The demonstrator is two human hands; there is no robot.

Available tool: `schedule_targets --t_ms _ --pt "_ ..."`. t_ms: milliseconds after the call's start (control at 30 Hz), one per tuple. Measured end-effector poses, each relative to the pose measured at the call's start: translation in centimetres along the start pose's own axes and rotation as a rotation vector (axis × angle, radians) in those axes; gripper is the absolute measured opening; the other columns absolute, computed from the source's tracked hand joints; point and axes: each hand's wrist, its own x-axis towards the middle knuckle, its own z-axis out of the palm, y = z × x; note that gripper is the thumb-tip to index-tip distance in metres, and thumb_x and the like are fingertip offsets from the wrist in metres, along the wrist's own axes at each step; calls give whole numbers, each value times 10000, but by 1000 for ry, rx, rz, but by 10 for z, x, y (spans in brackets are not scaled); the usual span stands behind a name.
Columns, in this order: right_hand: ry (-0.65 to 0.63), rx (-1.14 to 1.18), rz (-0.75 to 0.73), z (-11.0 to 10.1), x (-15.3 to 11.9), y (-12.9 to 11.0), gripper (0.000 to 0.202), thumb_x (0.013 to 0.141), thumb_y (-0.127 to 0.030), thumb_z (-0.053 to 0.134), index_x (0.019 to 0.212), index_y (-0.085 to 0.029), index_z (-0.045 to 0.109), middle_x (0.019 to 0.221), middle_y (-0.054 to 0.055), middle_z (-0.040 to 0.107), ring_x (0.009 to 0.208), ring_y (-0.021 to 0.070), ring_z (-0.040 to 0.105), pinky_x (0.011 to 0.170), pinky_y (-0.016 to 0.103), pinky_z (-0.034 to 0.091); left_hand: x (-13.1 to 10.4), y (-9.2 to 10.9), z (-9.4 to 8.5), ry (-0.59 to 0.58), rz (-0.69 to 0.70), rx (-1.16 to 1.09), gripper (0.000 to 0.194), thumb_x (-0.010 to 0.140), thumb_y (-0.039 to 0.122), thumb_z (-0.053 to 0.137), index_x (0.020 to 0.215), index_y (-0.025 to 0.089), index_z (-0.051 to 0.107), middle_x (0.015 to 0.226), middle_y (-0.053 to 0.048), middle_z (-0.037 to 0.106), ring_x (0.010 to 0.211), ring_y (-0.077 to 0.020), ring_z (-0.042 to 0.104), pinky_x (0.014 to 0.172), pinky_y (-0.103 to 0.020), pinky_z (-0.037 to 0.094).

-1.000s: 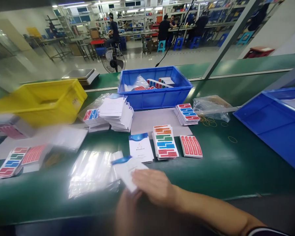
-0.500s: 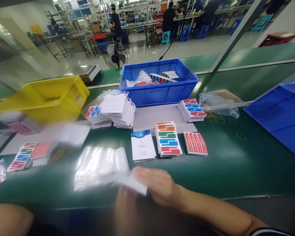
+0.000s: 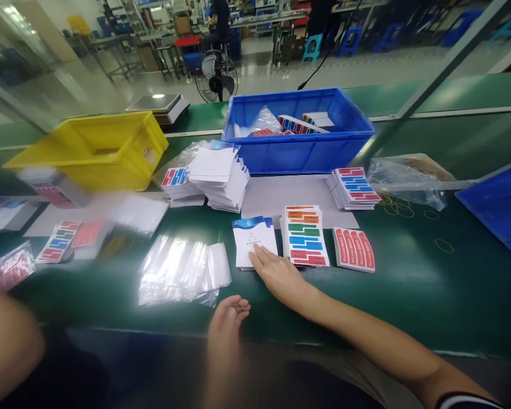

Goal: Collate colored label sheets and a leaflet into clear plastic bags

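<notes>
My right hand (image 3: pixel 281 277) lies with fingers stretched on the top white booklet (image 3: pixel 255 238) with a blue upper edge, on a small stack. My left hand (image 3: pixel 231 312) is near the table's front edge, fingers loosely curled and apart, holding nothing. Left of it lie clear plastic bags (image 3: pixel 181 271), fanned out. Right of the booklets is a stack of cards with orange, green, blue and red blocks (image 3: pixel 305 241). Beyond that is a stack of red-striped labels (image 3: pixel 353 250). A coloured card stack (image 3: pixel 353 187) sits farther back, beside a grey sheet (image 3: pixel 281 193).
A blue bin (image 3: pixel 298 150) and a yellow bin (image 3: pixel 106 153) stand behind, with tall booklet stacks (image 3: pixel 221 176) between. Another blue bin (image 3: pixel 500 210) is at right, near rubber bands (image 3: pixel 398 205). At left, another person's arm (image 3: pixel 8 335) reaches a bagged pack (image 3: pixel 16 266).
The white item that was between my hands is gone from them. My right hand has moved forward onto the booklets; my left is now apart from it. The view has shifted.
</notes>
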Motion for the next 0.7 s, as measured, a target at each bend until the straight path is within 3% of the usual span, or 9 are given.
schedule_targets --t_ms 100,167,300,400,500,600,700 --pt "-36 14 -10 -31 3 17 533 842 7 439 1350 -143 500 1192 117 675 950 260 700 738 314 559 -2 0 -5 -6 5 -9 330 726 442 732 929 182 712 881 -65 718 874 -173 654 817 -269 538" --pt "20 22 49 -50 6 32 475 912 -96 440 1375 -193 478 1037 71 738 780 246 720 659 305 533 -3 -1 -8 -7 14 -25 326 737 441 722 936 183 708 888 -63 715 880 -171 652 824 -272 534" --pt "118 -4 128 -68 7 43 403 971 -184 393 1359 -216 496 948 61 750 749 255 712 620 298 478 -3 -1 -12 -3 21 -50 292 773 411 693 953 181 697 901 -57 705 890 -165 645 834 -274 523" --pt "-45 -2 43 -65 1 31 362 952 -183 436 1295 -209 550 1008 82 737 810 264 708 651 305 481 -2 0 -15 -1 15 -38 308 765 424 696 943 172 694 896 -62 703 883 -168 643 831 -278 522" --pt "-234 51 -80 -61 6 16 296 946 -327 509 1188 -188 609 1071 98 713 901 278 688 723 326 497 -5 3 -20 -9 4 2 321 768 435 685 941 165 691 905 -75 704 887 -182 646 826 -287 519" --pt "-213 -13 15 -66 35 13 411 969 -421 455 1270 -152 537 1211 141 640 1088 303 607 861 376 473 -17 0 -26 -83 -70 101 337 770 458 665 921 159 698 923 -101 707 910 -218 650 812 -312 520" --pt "-224 -66 117 -71 82 22 546 955 -476 451 1345 -94 455 1333 208 534 1250 350 473 985 438 391 -34 -12 -31 -154 -266 174 393 679 541 712 828 176 723 888 -113 721 920 -279 661 806 -375 539"
